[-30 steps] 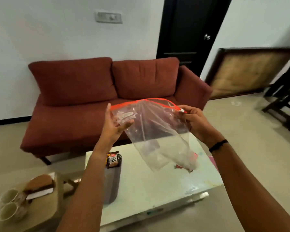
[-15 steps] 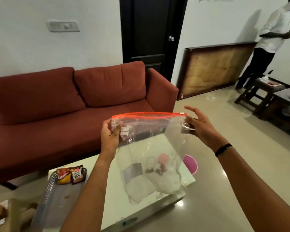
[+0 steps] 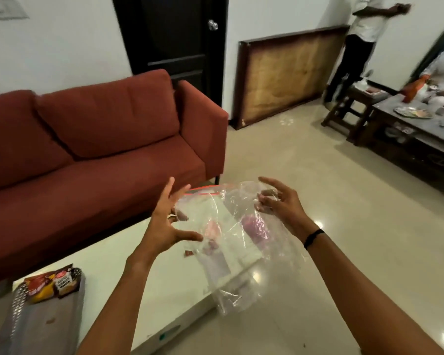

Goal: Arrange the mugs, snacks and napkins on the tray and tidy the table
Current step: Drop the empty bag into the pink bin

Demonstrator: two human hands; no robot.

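Observation:
A clear plastic zip bag [image 3: 231,242] with an orange seal hangs crumpled between my hands above the right end of the white table [image 3: 139,275]. My right hand [image 3: 280,206] pinches the bag's upper right part. My left hand [image 3: 168,224] is at the bag's left edge with fingers spread wide; whether it grips is unclear. A pink round object [image 3: 256,226] shows blurred through the plastic. At the lower left lies a grey tray [image 3: 44,326] with a beaded rim, and two snack packets [image 3: 51,280] rest on its far end. No mugs or napkins are visible.
A red sofa [image 3: 92,155] stands behind the table. A small red scrap [image 3: 189,253] lies on the tabletop. Beyond are a dark door [image 3: 174,39], a framed board [image 3: 287,73] leaning on the wall, a standing person [image 3: 364,34] and a cluttered dark wooden table [image 3: 415,129].
The view has swung right and down. The bag, held stretched flat by its top corners before, is now crumpled and lower; my left hand has let go of its corner and opened.

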